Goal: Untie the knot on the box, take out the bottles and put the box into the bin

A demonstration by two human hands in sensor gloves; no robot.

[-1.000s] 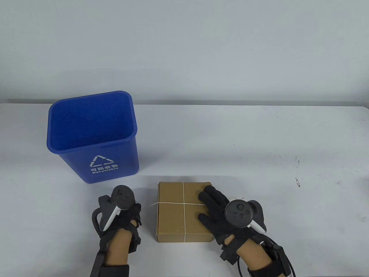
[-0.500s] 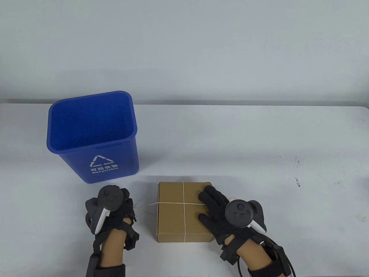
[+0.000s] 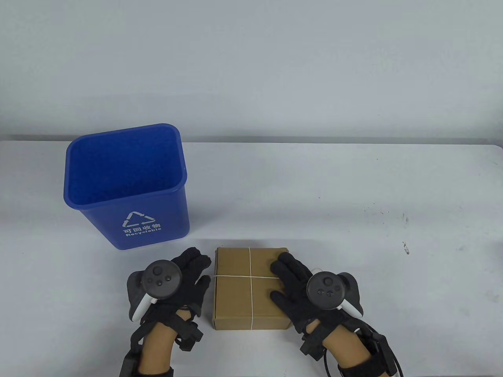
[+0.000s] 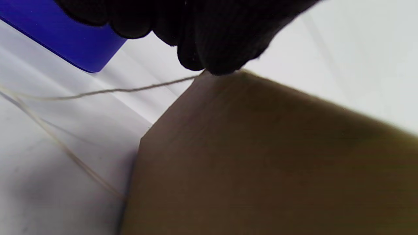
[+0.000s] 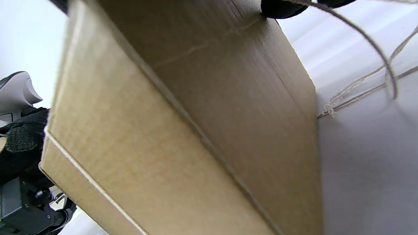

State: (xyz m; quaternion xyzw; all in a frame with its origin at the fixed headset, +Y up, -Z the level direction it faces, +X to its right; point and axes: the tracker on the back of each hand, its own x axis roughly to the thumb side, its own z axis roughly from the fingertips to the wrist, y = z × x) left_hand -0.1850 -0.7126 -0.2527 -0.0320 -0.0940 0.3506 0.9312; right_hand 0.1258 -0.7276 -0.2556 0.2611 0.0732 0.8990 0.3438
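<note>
While the box (image 3: 251, 288) lies shut near the bin (image 3: 125, 184), we are at the untying step. Our right hand (image 3: 294, 288) presses flat on it; our left hand (image 3: 188, 275), fingers extended, touches its edge at the string (image 3: 250, 277). Next we must slip this string off.

bin (image 3: 129, 188) behind-left of box (image 3: 251, 290) — hands (image 3: 188, 275) flanking box, on table (image 3: 353, 188)

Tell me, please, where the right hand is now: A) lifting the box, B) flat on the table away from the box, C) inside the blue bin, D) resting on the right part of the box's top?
D: the right hand lies with its fingers on the top of the box, which sits on the table.
</note>
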